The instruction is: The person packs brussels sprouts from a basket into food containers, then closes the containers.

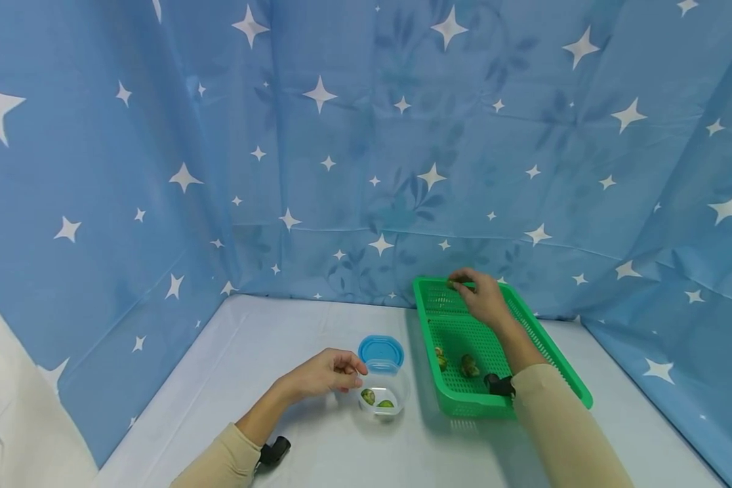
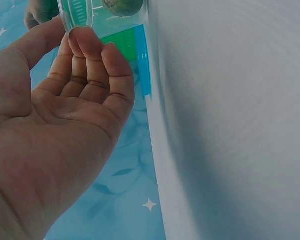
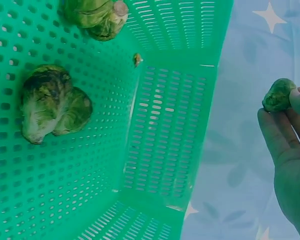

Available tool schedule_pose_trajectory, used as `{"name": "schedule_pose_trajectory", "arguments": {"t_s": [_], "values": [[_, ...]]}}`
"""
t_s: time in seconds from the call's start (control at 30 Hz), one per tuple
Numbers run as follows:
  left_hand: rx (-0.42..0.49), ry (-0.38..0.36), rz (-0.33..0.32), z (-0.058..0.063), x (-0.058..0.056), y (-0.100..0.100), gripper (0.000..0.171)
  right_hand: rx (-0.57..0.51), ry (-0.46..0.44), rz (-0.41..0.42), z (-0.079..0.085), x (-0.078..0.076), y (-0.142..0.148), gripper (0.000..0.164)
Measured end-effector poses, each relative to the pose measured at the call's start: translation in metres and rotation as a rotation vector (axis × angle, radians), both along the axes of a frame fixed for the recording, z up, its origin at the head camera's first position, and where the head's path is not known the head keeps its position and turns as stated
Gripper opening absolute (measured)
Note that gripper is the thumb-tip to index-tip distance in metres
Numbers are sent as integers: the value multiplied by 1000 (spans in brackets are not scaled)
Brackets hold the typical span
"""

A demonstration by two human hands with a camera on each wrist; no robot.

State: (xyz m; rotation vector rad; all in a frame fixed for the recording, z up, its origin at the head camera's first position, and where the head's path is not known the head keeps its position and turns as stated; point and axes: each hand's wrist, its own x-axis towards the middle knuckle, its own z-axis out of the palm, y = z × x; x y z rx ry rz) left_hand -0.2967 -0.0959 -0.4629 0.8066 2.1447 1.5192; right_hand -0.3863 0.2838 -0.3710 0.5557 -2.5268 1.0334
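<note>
In the right wrist view, a small green Brussels sprout (image 3: 278, 95) is pinched between the thumb and fingertips of my right hand (image 1: 478, 296), up at the far end of the green basket (image 1: 478, 405). More sprouts lie on the basket floor, among them a browned pair (image 3: 50, 105) and another group (image 3: 97, 17) near the side wall. My left hand (image 1: 329, 374) is at the left side of a clear plastic tub (image 1: 400, 393), curled fingers and thumb holding its rim. Two sprouts (image 1: 368, 396) lie inside the tub.
A blue round lid (image 1: 381, 349) lies behind the tub on the white table (image 1: 293, 332). The slotted basket stands to the right of the tub, with raised walls. A blue star-patterned curtain (image 1: 366, 169) hangs along the back and sides.
</note>
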Motion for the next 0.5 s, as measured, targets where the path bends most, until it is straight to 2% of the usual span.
{"name": "schedule_pose_trajectory", "arguments": {"t_s": [0.27,0.5], "values": [[-5,4,-8,0,-2,0,27,-23,49,32,14,4,-8,23],[-5,-6,-6,1,-1,0,26,-48,135,91,23,8,-19,18]]}}
